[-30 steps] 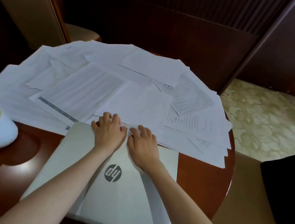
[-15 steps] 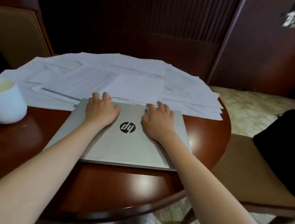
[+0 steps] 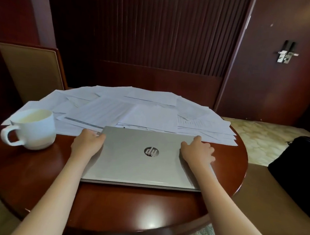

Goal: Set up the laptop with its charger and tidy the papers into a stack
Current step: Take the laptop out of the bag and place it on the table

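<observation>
"Where was the laptop (image 3: 138,164)?"

"Closed on the desk (image 3: 123,208), near my edge, its lid logo upside down to me. Half a second before, both hands lay flat on the lid beside that logo; by then they had slid outward. My left grip (image 3: 87,143) clasped the far left corner, thumb on top, and my right grip (image 3: 197,153) curled over the right edge."

"What crowded it?"

"The white mug (image 3: 35,129) stood just left of my left grip. The loose papers (image 3: 141,112) fanned right against the laptop's far edge, unstacked. A black bag (image 3: 299,171) sat on the seat to the right; behind, a chair back (image 3: 31,69) and the door handle (image 3: 285,53)."
</observation>
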The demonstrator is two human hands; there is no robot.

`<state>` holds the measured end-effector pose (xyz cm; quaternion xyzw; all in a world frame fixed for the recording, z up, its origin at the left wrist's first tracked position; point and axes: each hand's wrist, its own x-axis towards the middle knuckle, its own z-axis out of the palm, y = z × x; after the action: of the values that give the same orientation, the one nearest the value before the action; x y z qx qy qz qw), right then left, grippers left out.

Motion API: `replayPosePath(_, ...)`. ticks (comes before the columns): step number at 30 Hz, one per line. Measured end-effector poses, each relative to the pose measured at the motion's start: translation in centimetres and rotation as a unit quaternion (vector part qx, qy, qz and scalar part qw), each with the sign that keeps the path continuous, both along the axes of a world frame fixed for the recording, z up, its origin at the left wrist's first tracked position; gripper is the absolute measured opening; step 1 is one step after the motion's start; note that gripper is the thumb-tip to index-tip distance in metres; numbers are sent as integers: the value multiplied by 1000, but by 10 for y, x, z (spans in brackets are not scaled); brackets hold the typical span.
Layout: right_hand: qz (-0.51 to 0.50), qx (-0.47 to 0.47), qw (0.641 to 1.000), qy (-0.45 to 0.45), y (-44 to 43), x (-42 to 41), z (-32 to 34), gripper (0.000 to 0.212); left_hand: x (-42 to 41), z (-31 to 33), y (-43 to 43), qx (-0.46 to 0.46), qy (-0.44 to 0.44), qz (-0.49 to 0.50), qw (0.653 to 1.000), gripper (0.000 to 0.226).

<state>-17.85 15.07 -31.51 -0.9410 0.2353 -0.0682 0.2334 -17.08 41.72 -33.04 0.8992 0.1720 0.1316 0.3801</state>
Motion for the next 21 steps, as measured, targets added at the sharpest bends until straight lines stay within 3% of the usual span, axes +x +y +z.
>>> replayPosePath(5,3,68,996,-61,8,5,7,37,-5,-2,6,-71,-60,27,995,33)
replayPosePath(13,33,89,994,-52,25,30,-2,40,-8,-2,18,3,-12,64,998,33)
replayPosePath(21,49,10,999,-23,27,27,-5,41,-9,-4,16,90,-6,70,994,32)
